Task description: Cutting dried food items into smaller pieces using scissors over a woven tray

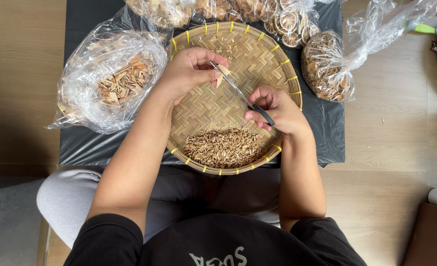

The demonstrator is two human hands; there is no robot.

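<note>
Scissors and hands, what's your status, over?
Left hand pinches pale strip. Right hand works scissors at it. Woven tray beneath, nothing blocking.

Bags lying around the work area
Clear bag of pale chips (122, 81) sitting upper left; bag of dried citrus slices (292, 22) and bag of brown bits (326, 69) resting upper right on black sheet (80, 145).

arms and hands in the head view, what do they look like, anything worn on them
Both arms are bare from the short black sleeves down. No gloves, watch or bracelets show on the left hand or the right hand, and no rings can be made out on the fingers. Nails look short and unpainted.
</note>
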